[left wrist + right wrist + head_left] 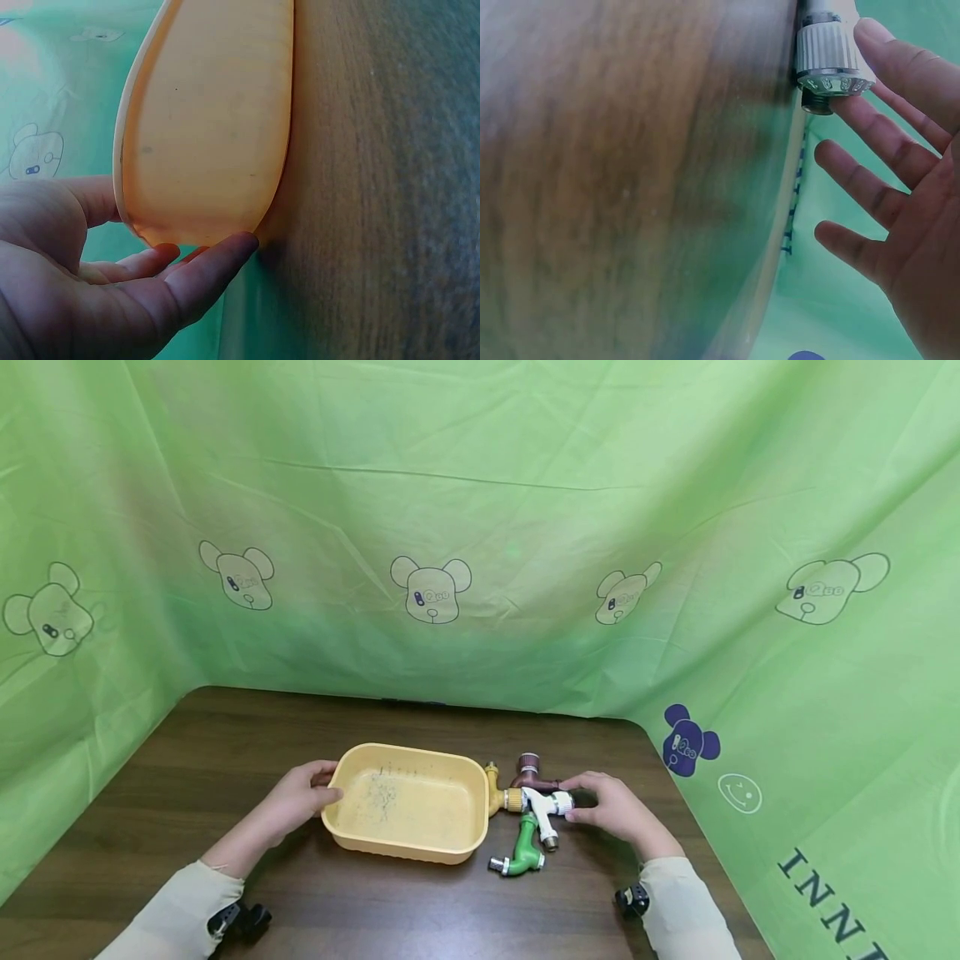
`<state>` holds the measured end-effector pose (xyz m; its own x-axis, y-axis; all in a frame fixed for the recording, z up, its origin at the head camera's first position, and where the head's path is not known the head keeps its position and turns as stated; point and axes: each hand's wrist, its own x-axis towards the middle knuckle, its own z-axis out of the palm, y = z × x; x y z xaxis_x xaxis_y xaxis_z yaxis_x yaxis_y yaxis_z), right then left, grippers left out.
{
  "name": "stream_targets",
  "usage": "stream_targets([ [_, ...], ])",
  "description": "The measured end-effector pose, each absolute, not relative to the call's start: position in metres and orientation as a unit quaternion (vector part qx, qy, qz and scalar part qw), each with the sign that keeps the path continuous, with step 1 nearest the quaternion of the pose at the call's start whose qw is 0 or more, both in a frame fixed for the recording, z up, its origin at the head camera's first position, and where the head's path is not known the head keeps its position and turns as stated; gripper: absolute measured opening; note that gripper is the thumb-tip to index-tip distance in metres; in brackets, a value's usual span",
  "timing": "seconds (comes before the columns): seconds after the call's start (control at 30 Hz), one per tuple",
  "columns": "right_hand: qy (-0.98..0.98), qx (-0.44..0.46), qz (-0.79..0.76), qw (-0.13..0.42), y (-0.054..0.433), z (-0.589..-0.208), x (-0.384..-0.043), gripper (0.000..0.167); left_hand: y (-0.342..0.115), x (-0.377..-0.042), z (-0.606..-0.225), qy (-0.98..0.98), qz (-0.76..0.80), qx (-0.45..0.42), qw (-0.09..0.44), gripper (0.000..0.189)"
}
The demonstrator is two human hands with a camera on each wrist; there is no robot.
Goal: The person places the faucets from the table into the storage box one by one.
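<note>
My left hand grips the left end of a pale yellow plastic basin, its thumb over the rim and its fingers along the outside wall. In the left wrist view the basin's long side shows, with fingertips at its lower corner. My right hand is beside the capped end of a white faucet, thumb and fingers spread on either side. In the right wrist view the faucet's ribbed grey-white end is close to the thumb and fingertips; firm contact cannot be told.
Next to the basin's right end, a yellow faucet, a maroon faucet and a green faucet lie clustered around the white one. They rest on a dark wooden table. A green printed curtain encloses the back and sides.
</note>
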<state>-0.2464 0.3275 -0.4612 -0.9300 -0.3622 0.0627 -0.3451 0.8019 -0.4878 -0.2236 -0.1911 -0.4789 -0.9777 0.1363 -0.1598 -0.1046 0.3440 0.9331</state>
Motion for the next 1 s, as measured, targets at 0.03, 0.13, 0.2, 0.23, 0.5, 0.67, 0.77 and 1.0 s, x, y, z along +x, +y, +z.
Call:
stream_targets([
  [0.03, 0.949, -0.188, -0.253, 0.016, 0.3273, -0.4611, -0.2467, 0.04, -0.1911, -0.2236, -0.4787, 0.813, 0.573, 0.01, 0.105, 0.058],
  [0.13, 0.949, -0.191, -0.252, 0.015, 0.3273, -0.4614, -0.2476, 0.04, -0.1908, -0.2232, -0.4779, 0.814, 0.572, 0.01, 0.105, 0.058],
  [0.2, 0.949, -0.191, -0.251, 0.014, 0.3275, -0.4621, -0.2483, 0.039, -0.1905, -0.2228, -0.4772, 0.813, 0.572, 0.01, 0.106, 0.058],
  [0.23, 0.949, -0.191, -0.25, 0.013, 0.3277, -0.4625, -0.2487, 0.039, -0.1904, -0.2227, -0.4771, 0.813, 0.572, 0.01, 0.106, 0.058],
  [0.5, 0.95, -0.187, -0.248, 0.012, 0.3288, -0.4644, -0.2506, 0.036, -0.1896, -0.2222, -0.4755, 0.813, 0.573, 0.008, 0.105, 0.058],
  [0.67, 0.952, -0.174, -0.251, 0.019, 0.3278, -0.4646, -0.2508, 0.035, -0.1893, -0.2231, -0.4753, 0.811, 0.576, 0.013, 0.102, 0.058],
  [0.77, 0.953, -0.161, -0.256, 0.027, 0.3263, -0.4639, -0.2503, 0.035, -0.1895, -0.2231, -0.4756, 0.81, 0.578, 0.015, 0.1, 0.058],
  [1.0, 0.956, -0.141, -0.255, 0.04, 0.3238, -0.4646, -0.2501, 0.032, -0.1898, -0.222, -0.4773, 0.813, 0.574, 0.012, 0.1, 0.057],
])
